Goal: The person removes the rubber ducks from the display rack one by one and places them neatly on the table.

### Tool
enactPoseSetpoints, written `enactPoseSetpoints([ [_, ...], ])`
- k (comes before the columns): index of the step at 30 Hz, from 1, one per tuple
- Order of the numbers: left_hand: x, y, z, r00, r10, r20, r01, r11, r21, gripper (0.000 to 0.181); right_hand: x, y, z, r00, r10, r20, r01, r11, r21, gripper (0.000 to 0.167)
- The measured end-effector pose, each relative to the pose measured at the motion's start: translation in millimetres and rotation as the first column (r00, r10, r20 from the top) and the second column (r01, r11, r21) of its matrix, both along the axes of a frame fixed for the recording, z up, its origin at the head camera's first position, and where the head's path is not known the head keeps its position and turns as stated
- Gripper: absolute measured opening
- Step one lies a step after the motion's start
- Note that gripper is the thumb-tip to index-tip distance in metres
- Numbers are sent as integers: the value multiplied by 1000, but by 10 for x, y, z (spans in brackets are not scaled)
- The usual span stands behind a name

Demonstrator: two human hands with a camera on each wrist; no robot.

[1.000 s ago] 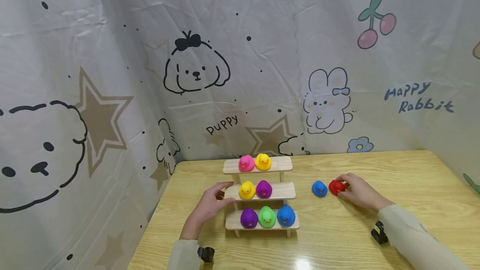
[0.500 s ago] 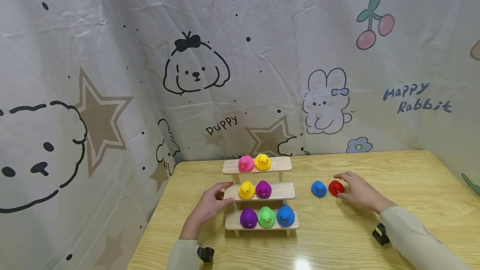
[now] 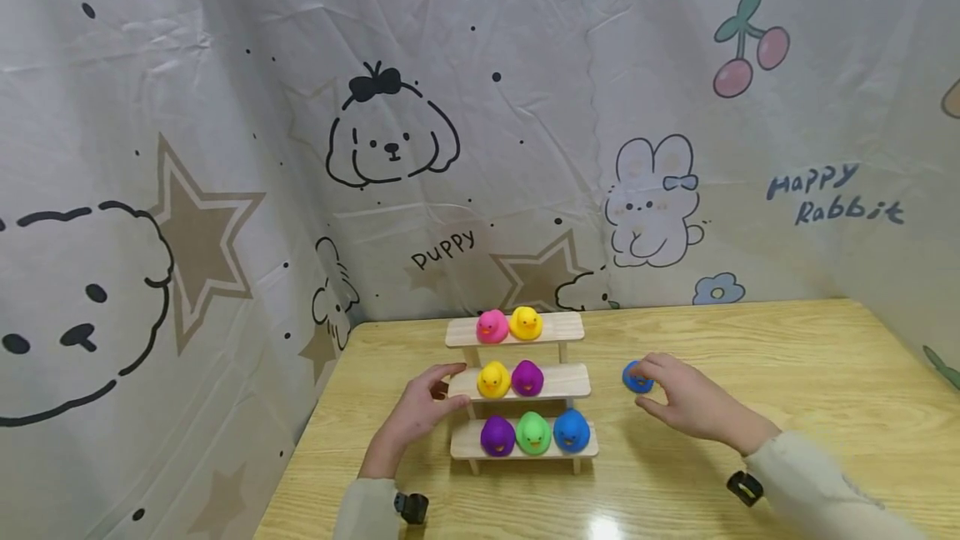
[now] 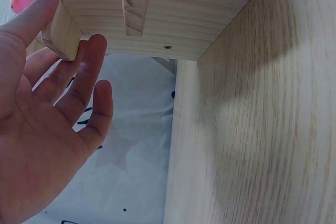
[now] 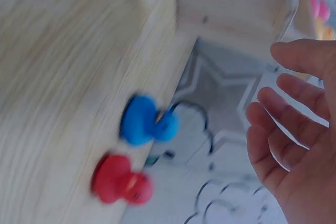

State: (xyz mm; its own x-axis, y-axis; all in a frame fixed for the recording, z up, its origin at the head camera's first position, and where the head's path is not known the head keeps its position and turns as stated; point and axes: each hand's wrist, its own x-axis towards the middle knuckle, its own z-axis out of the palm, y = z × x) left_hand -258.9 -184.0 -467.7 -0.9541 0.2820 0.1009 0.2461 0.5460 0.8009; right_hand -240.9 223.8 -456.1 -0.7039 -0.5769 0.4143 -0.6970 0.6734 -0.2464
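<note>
A three-tier wooden display stand [image 3: 564,380] holds several rubber ducks. My left hand [image 3: 417,408] grips the left end of its middle shelf, thumb on top and fingers behind, as the left wrist view confirms. My right hand [image 3: 693,400] hovers over the table right of the stand, fingers loosely bent and holding nothing. In the head view its fingers partly cover a loose blue duck [image 3: 632,377]; the right wrist view shows them apart. Beside that one sits a red duck [image 5: 115,178], hidden behind the hand in the head view.
On top are a pink duck [image 3: 492,327] and a yellow duck [image 3: 527,323]. Mid-shelf hold yellow [image 3: 492,381] and purple ducks [image 3: 528,378]. The bottom shelf carries purple [image 3: 497,437], green [image 3: 534,434] and blue ducks [image 3: 572,432]. A patterned curtain [image 3: 525,148] hangs behind the table.
My right hand has let go of the red duck, lifted away and moved left over the loose blue duck. The left hand stays on the stand.
</note>
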Motion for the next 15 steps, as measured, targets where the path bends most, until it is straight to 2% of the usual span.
enactPoseSetpoints([
  [4,-7,-1,-11,1000,0,3,0,1000,-5,52,103,-164,24,997,78,-13,-78,997,-4,33],
  [11,-14,2,-9,1000,3,10,-3,1000,-4,52,246,-407,69,989,120,89,-120,993,-6,34],
  [15,-8,0,-6,1000,10,13,-10,1000,-6,52,291,-525,43,983,169,67,-169,986,-14,38],
])
